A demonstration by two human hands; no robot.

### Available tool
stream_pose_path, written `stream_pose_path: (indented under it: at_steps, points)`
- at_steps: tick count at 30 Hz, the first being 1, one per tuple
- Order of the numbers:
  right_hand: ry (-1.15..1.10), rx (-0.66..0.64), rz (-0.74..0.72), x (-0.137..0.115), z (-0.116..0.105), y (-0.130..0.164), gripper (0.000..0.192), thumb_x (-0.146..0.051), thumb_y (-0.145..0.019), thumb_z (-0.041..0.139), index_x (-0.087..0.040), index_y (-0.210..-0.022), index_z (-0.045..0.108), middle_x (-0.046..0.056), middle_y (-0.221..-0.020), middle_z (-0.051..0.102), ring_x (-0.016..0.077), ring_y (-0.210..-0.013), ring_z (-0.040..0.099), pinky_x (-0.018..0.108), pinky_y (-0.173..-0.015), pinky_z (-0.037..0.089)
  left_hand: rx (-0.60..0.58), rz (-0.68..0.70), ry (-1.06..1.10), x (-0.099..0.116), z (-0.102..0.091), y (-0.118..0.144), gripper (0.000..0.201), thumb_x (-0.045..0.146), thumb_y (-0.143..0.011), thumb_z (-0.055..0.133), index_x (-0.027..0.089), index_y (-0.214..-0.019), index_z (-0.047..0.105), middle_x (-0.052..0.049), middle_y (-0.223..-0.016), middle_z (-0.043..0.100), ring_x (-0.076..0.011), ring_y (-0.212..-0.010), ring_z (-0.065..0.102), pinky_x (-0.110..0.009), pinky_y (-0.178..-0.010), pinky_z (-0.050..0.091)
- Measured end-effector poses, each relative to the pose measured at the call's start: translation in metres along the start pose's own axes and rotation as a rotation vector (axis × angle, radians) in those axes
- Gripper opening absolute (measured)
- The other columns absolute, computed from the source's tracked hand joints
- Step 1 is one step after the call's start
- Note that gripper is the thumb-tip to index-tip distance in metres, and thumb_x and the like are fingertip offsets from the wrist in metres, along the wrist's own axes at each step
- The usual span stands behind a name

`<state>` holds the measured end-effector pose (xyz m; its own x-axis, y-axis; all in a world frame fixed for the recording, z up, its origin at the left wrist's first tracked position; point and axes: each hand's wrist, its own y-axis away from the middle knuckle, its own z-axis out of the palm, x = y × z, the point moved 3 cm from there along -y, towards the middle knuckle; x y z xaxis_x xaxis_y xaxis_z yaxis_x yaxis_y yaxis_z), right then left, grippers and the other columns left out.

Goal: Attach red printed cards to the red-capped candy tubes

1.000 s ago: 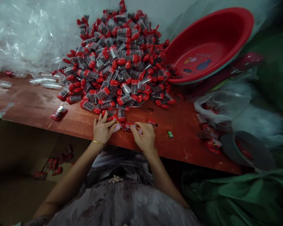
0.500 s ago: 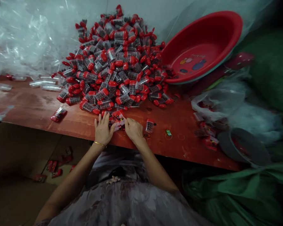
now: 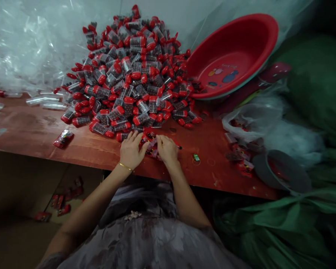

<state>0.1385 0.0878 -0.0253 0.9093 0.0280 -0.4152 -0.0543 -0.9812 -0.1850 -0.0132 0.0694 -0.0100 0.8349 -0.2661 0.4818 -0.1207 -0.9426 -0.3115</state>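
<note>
Hands at the near edge of a red-brown table (image 3: 39, 127). Left hand (image 3: 131, 150): palm down, fingers spread, gold bangle (image 3: 125, 166) at the wrist; fingertips rest on a small red-printed packet (image 3: 152, 146) lying flat on the table. Right hand (image 3: 167, 148): knuckles up, fingers curled, pinching the same packet from its right side. Whether either hand has the packet fully gripped, or only pressed to the table, cannot be told; the fingers hide most of it. The packet sits between the two hands, just in front of the pile.

Pile of clear vials with red caps (image 3: 131, 74): heaped against the back wall, its near foot touching the fingertips of both hands. The vials hold dark contents.

Red basin (image 3: 235, 52): tilted, leaning to the right of the pile, its rim touching the pile's edge.

Loose red packet (image 3: 63, 138): on the table, well left of the hands.

Small green item (image 3: 196, 157): on the table, near the right hand.

Clear plastic wrap (image 3: 25, 48): massed at back left.

Clear bag with red packets (image 3: 249, 119): at the right table edge.

Grey round lid (image 3: 281, 172): right of the table edge, beside the bag.

Green sheeting (image 3: 268, 231): lower right.

Red packets on the floor (image 3: 64, 196): below the table, at left.
</note>
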Motion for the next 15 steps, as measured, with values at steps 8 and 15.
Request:
stream_pose_path:
  at_steps: [8,15]
  points:
    - [-0.222,0.091,0.118,0.017,0.005,-0.002,0.048,-0.047,-0.093,0.029,-0.019,-0.072,0.062,0.003,-0.063,0.062,0.0139,-0.058,0.050,0.024,-0.056,0.030,-0.138,0.139,-0.170,0.003,0.030,-0.017,0.029,0.037,-0.078,0.058,0.020,-0.099,0.069,-0.014,-0.147,0.033,-0.0356,-0.138,0.020,-0.059,-0.109,0.012]
    - [-0.456,0.113,0.110,0.018,0.005,-0.003,0.050,-0.051,-0.091,0.028,-0.020,-0.058,0.049,-0.001,-0.053,0.051,0.0118,-0.051,0.042,0.023,-0.053,0.029,0.045,0.028,0.196,0.012,0.010,-0.022,0.040,0.037,-0.091,0.035,0.016,-0.108,0.065,-0.012,-0.117,0.064,-0.0261,-0.119,0.051,-0.040,-0.098,0.036]
